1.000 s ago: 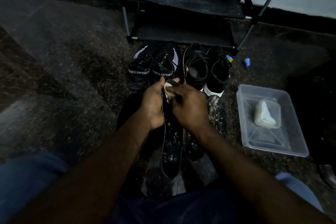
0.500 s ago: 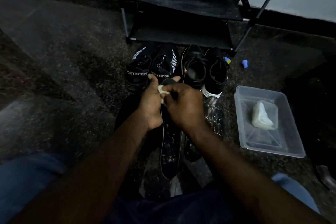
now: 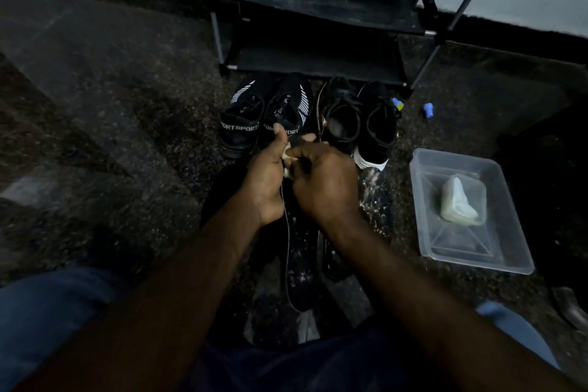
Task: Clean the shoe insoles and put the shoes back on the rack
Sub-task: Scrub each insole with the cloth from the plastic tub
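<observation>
My left hand (image 3: 267, 181) grips the top end of the insole (image 3: 299, 270), which slopes down to the floor between my knees. My right hand (image 3: 324, 184) pinches a small pale wad (image 3: 288, 156) against it, and if I scrub hard with so short a hold, I judge it could buckle or slip onto the gritty floor. I count four shoes (image 3: 343, 114) on the floor before the rack (image 3: 318, 0), at least two other insoles (image 3: 375, 200) and one tub (image 3: 461, 242).
</observation>
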Tool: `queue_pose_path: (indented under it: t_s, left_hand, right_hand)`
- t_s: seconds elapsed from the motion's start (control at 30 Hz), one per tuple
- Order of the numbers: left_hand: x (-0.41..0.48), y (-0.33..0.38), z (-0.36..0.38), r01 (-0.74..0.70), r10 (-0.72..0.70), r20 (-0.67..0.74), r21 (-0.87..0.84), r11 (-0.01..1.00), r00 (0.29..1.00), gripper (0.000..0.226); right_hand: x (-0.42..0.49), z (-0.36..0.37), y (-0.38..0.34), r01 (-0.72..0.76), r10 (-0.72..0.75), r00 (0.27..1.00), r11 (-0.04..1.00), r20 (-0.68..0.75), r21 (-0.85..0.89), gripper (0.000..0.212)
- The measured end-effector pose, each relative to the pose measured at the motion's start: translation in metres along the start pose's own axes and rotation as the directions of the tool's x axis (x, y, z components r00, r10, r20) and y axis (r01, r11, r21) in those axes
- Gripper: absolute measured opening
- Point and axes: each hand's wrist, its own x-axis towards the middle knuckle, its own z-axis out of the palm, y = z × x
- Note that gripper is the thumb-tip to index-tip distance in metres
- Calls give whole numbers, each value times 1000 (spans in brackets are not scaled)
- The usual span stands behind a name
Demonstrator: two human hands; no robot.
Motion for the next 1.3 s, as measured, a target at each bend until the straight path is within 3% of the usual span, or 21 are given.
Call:
queue_pose_path:
  t_s: [0.13,0.23,0.37,0.43,0.5,0.57,0.7,0.83,0.87,0.97,1.0,1.13,1.23,1.3]
  left_hand:
    - [-7,-4,8,48,-48,-5,-42,998,999,74]
    - [-11,-4,14,70,-69,11,-62,996,998,66]
    - [-10,1,11,41,-43,-21,-93,995,999,64]
    - [-10,1,12,44,-47,-28,-98,994,998,64]
    - [-13,1,17,59,-61,-13,-104,993,998,65]
    - [-14,2,19,56,-58,-8,-128,990,998,68]
    - [-15,7,16,47,-50,-14,-172,984,999,67]
    - [-17,4,23,67,-68,-2,-160,985,998,64]
    - [-18,4,23,62,-64,-5,-155,986,998,65]
    - [-16,4,19,63,-65,-10,-136,989,998,69]
    - [-15,3,18,74,-76,-10,-134,988,997,69]
    - [-14,-3,20,82,-80,22,-121,989,997,58]
    - [-15,-1,17,88,-88,7,-129,988,996,58]
    - [-14,0,17,91,-90,11,-134,987,996,62]
  right_hand:
    - [12,-8,14,-39,28,998,982,-63,-186,20]
    - [23,-15,21,-120,98,988,972,-117,-200,22]
    - [6,-8,9,97,-96,995,982,9,-165,24]
    - [4,-11,12,135,-131,991,955,35,-262,27]
    - [11,-17,23,6,-30,997,942,-66,-335,28]
    - [10,-18,23,-85,49,990,955,-133,-283,26]
    - [-8,-7,5,187,-186,982,932,31,-310,25]
    - [11,-24,27,-34,-15,990,937,-138,-348,27]
    - [11,-23,25,-25,-17,992,942,-122,-334,28]
    - [0,-14,12,208,-200,978,910,60,-359,29]
    - [1,-15,14,221,-211,975,902,68,-371,29]
    - [14,-24,28,17,-57,993,933,-101,-360,31]
    - [4,-13,14,207,-212,977,911,24,-357,28]
    - [4,-15,19,196,-209,978,911,4,-362,23]
